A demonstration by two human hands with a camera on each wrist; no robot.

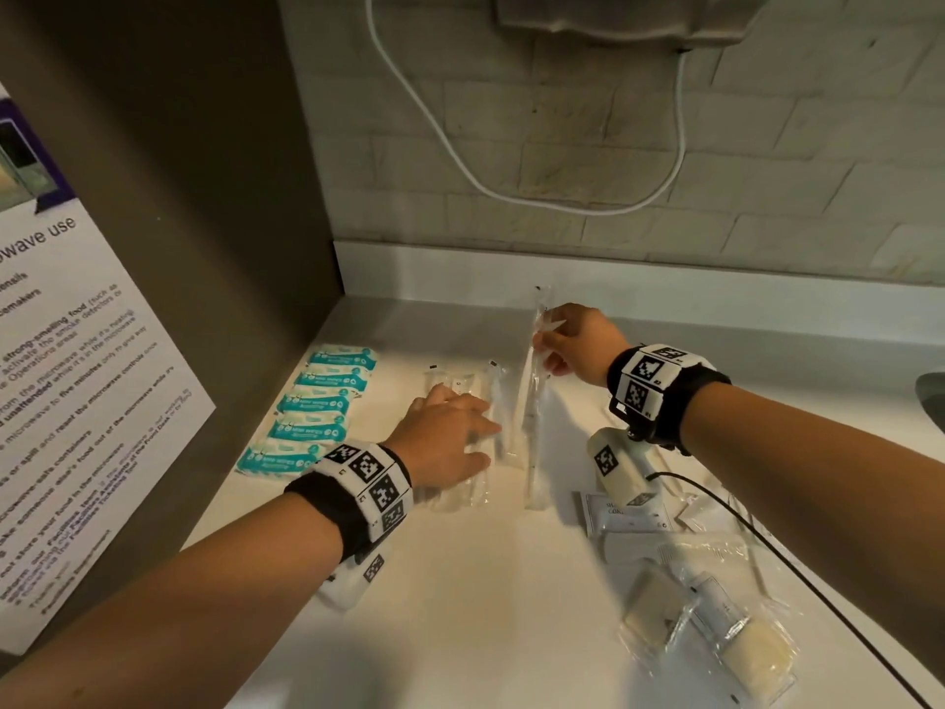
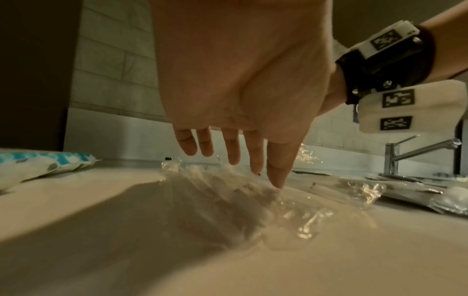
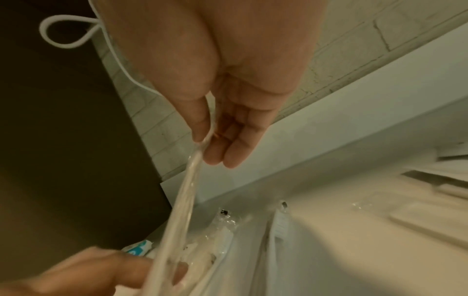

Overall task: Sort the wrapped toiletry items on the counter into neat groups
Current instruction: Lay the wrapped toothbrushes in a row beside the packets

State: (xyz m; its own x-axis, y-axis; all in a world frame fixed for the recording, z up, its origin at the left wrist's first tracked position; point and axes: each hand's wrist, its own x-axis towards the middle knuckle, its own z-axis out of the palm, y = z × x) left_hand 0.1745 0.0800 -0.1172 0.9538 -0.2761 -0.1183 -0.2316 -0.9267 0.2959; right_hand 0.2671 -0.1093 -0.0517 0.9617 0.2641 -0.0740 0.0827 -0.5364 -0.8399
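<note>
Right hand [image 1: 572, 345]: thumb and fingers pinched together on the upper end of a long clear-wrapped toothbrush [image 1: 534, 401], tilted up, lower end down on the bench [image 1: 486, 580]. Held by the tip, probably to swing it in beside its fellows without disturbing them.

Left hand [image 1: 445, 442]: fingers straight and spread, flat on a row of similar clear packets [image 1: 463, 401], gripping nothing; likely pinning the slippery wrappers so the row stays square while the next one lands just to its right.

Hands near each other, not touching.

Beyond the left hand, further left: teal-and-white sachets [image 1: 312, 411] in a tidy overlapping column against the dark side panel [image 1: 230, 197], apparently a finished group.

Below the right wrist: a loose jumble of mixed packets [image 1: 705, 606], flat white sachets and small clear bags, seemingly unsorted. A black cable [image 1: 797, 570] across that jumble.
</note>
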